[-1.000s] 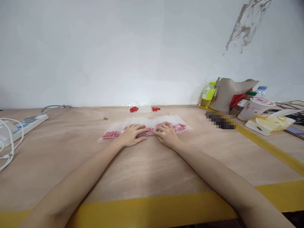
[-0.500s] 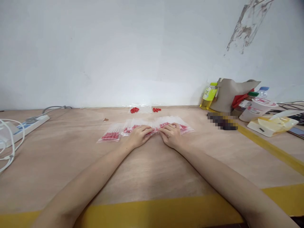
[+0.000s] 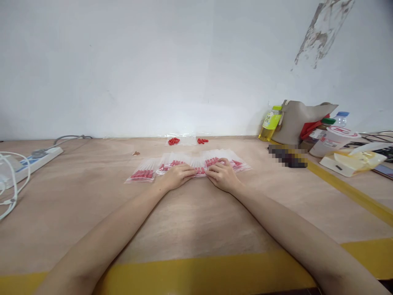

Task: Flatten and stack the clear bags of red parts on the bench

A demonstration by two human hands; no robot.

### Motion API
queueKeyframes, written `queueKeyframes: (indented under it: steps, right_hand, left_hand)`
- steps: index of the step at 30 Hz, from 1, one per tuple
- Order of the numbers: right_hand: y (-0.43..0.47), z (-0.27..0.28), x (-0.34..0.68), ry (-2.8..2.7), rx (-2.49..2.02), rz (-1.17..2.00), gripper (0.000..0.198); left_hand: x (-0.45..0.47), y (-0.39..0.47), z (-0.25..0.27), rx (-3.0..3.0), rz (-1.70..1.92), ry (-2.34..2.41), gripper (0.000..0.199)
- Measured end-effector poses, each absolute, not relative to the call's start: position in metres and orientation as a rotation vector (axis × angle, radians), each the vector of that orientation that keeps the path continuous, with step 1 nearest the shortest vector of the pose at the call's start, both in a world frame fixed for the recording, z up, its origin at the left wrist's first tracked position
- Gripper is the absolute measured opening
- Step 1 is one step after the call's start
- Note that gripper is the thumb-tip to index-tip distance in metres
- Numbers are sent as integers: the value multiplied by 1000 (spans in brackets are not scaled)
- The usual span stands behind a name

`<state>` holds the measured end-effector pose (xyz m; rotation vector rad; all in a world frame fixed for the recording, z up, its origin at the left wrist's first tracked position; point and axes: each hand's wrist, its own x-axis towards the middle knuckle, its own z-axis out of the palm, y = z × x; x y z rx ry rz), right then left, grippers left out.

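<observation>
Between my hands lies a small clear plastic bag (image 3: 200, 171) with several red pieces in a row, its near edge at my fingertips. My left hand (image 3: 177, 176) is closed with its fingertips on the bag's left corner. On the right corner my right hand (image 3: 223, 176) is closed too, fingers bent. What the thumbs do is partly hidden. Similar filled bags (image 3: 143, 174) lie flat to the left, and more overlapping bags (image 3: 238, 162) fan out behind and right of my right hand.
Loose red pieces (image 3: 173, 141) lie near the wall on clear film. A power strip (image 3: 43, 162) with white cables stands left. At right are a yellow-capped bottle (image 3: 270, 125), a grey bag (image 3: 290, 123), a tub (image 3: 330, 141) and a tissue pack (image 3: 351, 164).
My hands have moved slightly apart, the left one to the left and the right one to the right. More of the bag between them now shows.
</observation>
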<state>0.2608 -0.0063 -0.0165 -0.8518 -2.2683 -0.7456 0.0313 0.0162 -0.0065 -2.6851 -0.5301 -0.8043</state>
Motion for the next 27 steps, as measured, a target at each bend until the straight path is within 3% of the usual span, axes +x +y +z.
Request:
queueKeyframes:
  steps: [18, 27]
  right_hand:
    - [-10, -13, 263, -2265, -851, -800, 26]
    - [-12, -16, 250, -2256, -892, -741, 24]
  left_hand:
    - [10, 13, -7, -2470, -685, -494, 27]
    - [49, 3, -9, -2523, -873, -657, 18]
